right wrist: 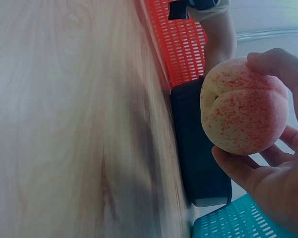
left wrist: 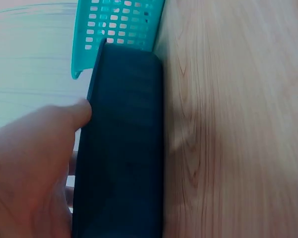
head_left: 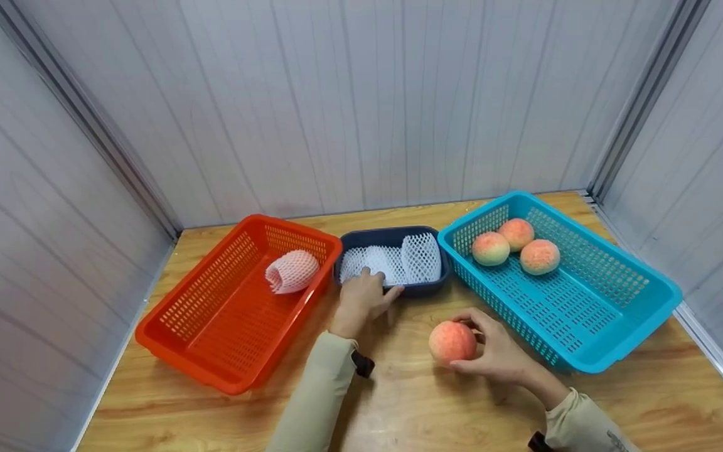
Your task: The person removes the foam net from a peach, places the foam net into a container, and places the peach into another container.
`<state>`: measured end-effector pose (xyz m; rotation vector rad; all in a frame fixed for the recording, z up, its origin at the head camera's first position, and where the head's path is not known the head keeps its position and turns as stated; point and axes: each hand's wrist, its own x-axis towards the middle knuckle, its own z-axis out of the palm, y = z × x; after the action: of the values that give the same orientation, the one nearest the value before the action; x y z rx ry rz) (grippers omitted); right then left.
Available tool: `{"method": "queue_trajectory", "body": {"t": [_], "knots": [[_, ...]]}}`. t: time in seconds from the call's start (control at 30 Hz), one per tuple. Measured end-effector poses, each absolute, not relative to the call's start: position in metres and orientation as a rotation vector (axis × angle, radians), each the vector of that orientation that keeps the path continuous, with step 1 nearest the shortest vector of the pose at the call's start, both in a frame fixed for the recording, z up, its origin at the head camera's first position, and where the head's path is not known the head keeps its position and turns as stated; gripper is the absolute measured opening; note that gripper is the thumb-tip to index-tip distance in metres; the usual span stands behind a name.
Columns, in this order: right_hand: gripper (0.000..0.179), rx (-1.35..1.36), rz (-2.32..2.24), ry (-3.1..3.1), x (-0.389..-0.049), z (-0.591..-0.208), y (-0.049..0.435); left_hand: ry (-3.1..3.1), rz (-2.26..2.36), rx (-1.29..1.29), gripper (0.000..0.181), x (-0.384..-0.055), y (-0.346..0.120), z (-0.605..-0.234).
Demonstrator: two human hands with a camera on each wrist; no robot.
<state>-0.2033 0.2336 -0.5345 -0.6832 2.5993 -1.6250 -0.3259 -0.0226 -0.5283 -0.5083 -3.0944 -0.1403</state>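
My right hand [head_left: 493, 351] grips a pink and yellow peach [head_left: 451, 343] above the table, fingers and thumb around its side. In the right wrist view the peach [right wrist: 243, 106] shows its crease and red speckles. At the dark blue bin [head_left: 421, 289], my left hand [head_left: 363, 295] reaches over the front rim, fingertips at the white foam fruit nets [head_left: 386, 262] inside. Its thumb is spread apart from the fingers, and in the left wrist view the thumb lies at the rim of the bin [left wrist: 121, 139]. The bin wall partly hides the fingers there.
An orange-red basket [head_left: 230, 333] on the left holds a peach in a pinkish foam net [head_left: 295, 271]. The turquoise basket [head_left: 587, 320] on the right holds three bare peaches [head_left: 516, 235]. Panel walls [head_left: 368, 113] enclose the wooden table [head_left: 412, 408] at the back and sides.
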Motion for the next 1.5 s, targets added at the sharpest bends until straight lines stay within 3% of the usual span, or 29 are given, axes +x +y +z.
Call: {"method": "queue_trajectory", "body": {"t": [0.2, 0.8, 1.1, 1.5], "knots": [[0.066, -0.648, -1.617, 2.595, -0.200, -0.532, 0.228, -3.071, -0.105, -0.526, 0.068, -0.324, -0.026, -0.533], [0.063, -0.777, -1.552, 2.679, -0.202, -0.533, 0.228, -2.691, -0.257, -0.721, 0.032, -0.316, -0.025, -0.537], [0.061, -0.884, -1.479, 2.796, -0.194, -0.511, 0.238, -2.292, -0.479, -0.958, 0.007, -0.301, 0.004, -0.528], [0.067, -1.024, -1.469, 2.957, -0.190, -0.458, 0.269, -2.156, -0.633, -1.090, 0.010, -0.284, 0.062, -0.525]]}}
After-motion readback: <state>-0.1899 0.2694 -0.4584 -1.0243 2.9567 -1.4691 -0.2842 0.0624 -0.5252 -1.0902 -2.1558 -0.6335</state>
